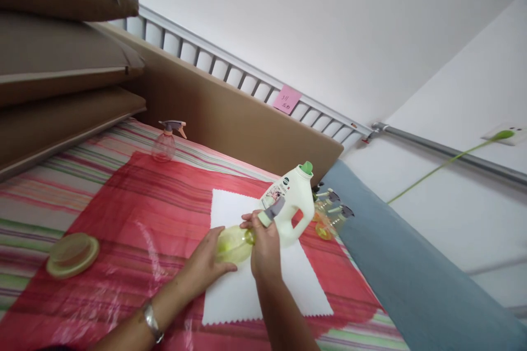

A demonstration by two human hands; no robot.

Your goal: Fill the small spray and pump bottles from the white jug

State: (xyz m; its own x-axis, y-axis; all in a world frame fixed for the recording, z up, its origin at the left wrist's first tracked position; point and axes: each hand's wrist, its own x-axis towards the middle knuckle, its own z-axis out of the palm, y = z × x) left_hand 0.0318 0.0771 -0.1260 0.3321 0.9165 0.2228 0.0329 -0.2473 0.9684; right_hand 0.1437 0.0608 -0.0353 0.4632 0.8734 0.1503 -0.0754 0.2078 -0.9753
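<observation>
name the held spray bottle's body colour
The bottle body is translucent pale yellow, in the head view.

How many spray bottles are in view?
4: yellow bottle in the left hand and right hand; pink bottle at back left; two bottles beside the jug, which may hide more.

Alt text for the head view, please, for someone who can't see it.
A person's left hand grips the body of a yellow spray bottle and the right hand its neck, above a white sheet. A pale jug is just beyond; farther left are a pink spray bottle and a round yellowish container.
</observation>
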